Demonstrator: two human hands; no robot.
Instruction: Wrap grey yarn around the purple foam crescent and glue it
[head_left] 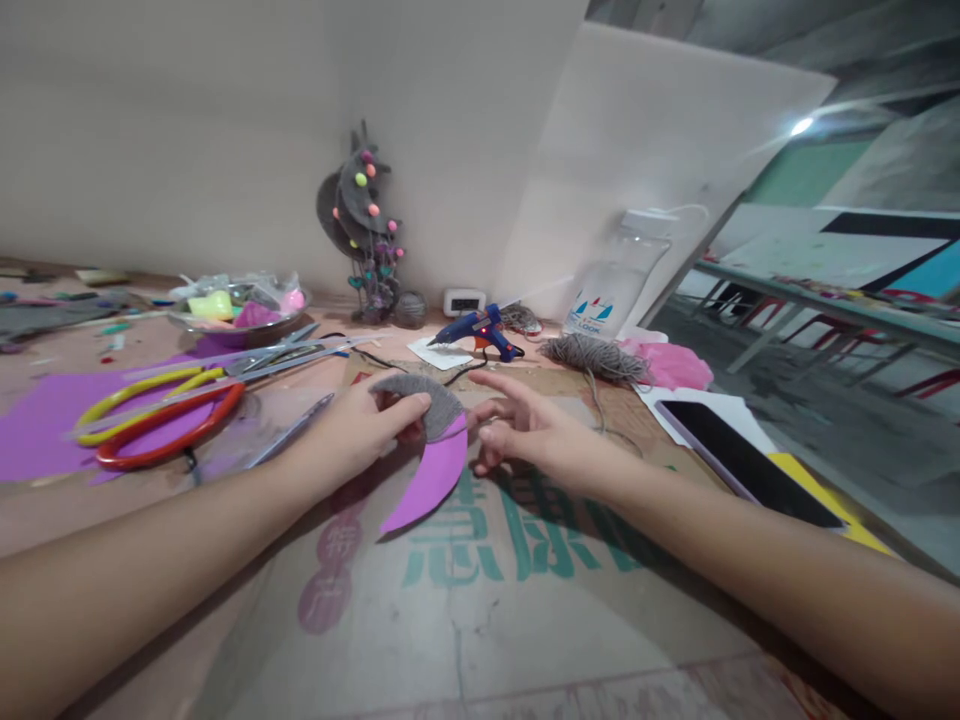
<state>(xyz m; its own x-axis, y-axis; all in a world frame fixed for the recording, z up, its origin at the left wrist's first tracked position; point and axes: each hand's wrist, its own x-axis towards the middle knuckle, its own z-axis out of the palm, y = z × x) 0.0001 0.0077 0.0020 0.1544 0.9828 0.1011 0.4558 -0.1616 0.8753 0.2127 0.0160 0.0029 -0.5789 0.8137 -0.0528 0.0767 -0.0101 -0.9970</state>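
Observation:
My left hand (382, 425) pinches a crescent-shaped piece between thumb and fingers. Its upper part is wrapped in grey yarn (442, 410), while the lower tip is bare purple card (427, 485). Just right of the crescent is my right hand (525, 425), index finger stretched out and the other fingers curled near the thumb. Whatever those curled fingers hold is too small to make out. A skein of grey yarn (596, 358) lies behind the right hand, and a strand runs down from it behind my right forearm.
Printed cardboard (465, 640) covers the work surface. At left are red and yellow scissors (172, 440), purple sheets (45, 420) and a metal bowl (255, 335). Behind stand a blue glue gun (480, 325), a hanging moon ornament (364, 220) and a bottle (611, 280). A phone (742, 460) lies right.

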